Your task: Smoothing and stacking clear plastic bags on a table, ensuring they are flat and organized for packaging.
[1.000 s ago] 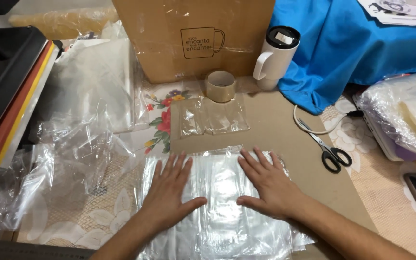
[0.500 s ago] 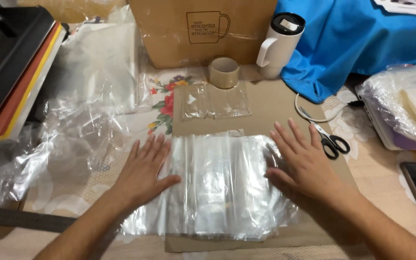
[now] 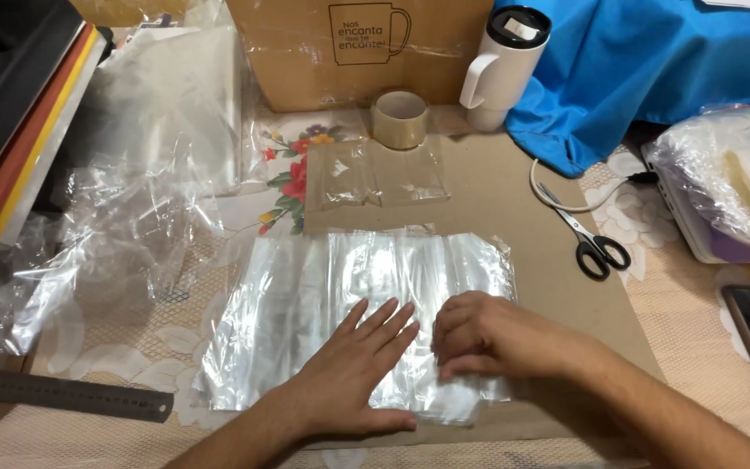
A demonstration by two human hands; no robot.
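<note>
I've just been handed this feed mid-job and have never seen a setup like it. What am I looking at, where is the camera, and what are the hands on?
There is no machine here: a person works with two bare hands, and the single camera sits on their head, looking down at the table. The left hand lies flat, fingers spread, on a stack of clear plastic sheets. The right hand rests beside it on the same stack, fingers curled at the sheets; whether it pinches one I cannot tell. The stack lies on a sheet of brown cardboard. Farther back are a roll of tape, a white lidded mug, a cardboard box and blue cloth. Scissors lie to the right, a metal ruler to the left among loose crumpled plastic.
</note>
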